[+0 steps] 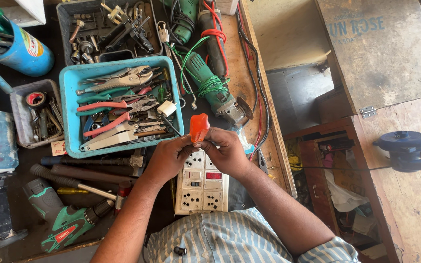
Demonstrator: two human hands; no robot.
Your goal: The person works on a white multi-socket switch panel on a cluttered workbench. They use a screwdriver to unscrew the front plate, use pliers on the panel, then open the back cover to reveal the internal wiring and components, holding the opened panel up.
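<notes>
Nearest the camera, a white power strip (201, 182) lies flat on the bench just past the person's striped shirt. Right above it, both hands meet around an orange screwdriver handle (199, 127), held upright over the strip. The left hand (169, 157) pinches low on the tool with its fingers closed at the base, and the right hand (227, 152) curls in from the other side, thumb and fingers pressed together on the same spot. What sits between the fingertips under the handle cannot be made out.

The handle looks like hard, smooth plastic: light, stiff, and a little slick, so the fat, waisted middle is probably the surest place to hold it.

To the left, a green cordless drill (59, 221) and a hammer (81, 185) rest on the dark bench. Farther on sits a blue tray (69, 117) packed with pliers, and beside it a green angle grinder (215, 92) wound in its own cord.
</notes>
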